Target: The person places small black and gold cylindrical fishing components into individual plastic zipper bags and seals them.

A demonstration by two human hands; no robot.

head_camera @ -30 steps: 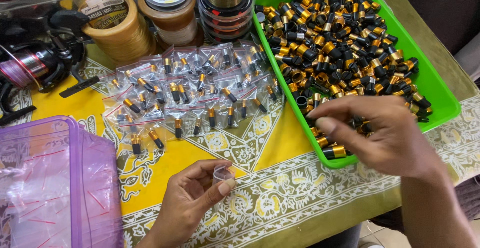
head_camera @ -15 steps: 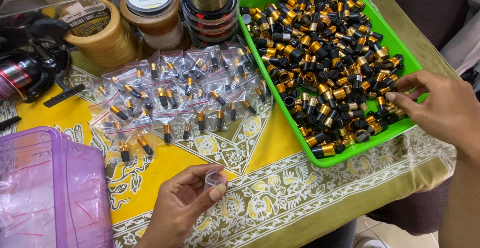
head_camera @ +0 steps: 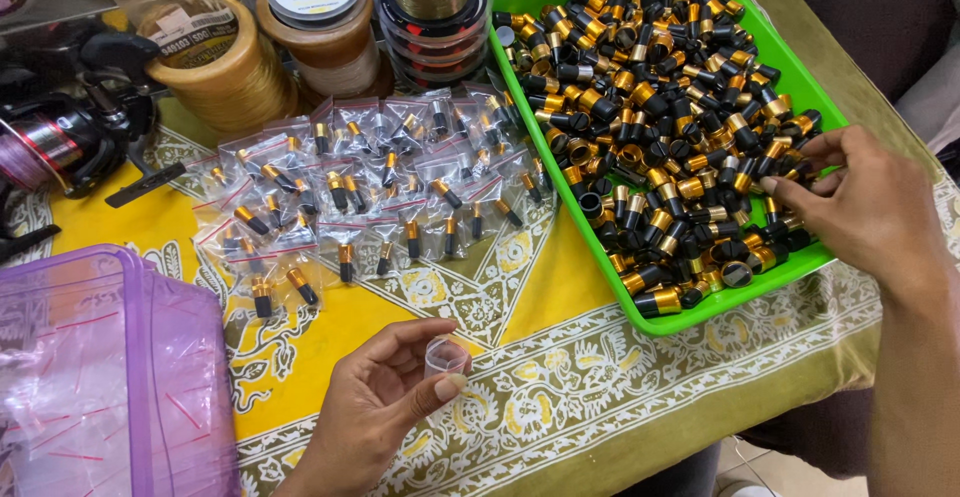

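Since the earlier frames, right hand [head_camera: 868, 212] has shifted from the tray's front rim to its right edge, fingertips [head_camera: 775, 185] now pinching among the small black-and-gold cylindrical caps [head_camera: 660, 87] — whether one is gripped cannot be told. Left hand [head_camera: 385, 407] remains low over the cloth, loosely curled, thumb and fingers grasping a small clear plastic bag [head_camera: 446, 357] held open. Bright green plastic tray [head_camera: 740, 292] sits at right on a yellow patterned tablecloth [head_camera: 150, 227]. Filled clear zip bags [head_camera: 370, 187] lie spread at centre — spools of line [head_camera: 320, 17] behind, purple translucent bag stack [head_camera: 100, 377] at left.
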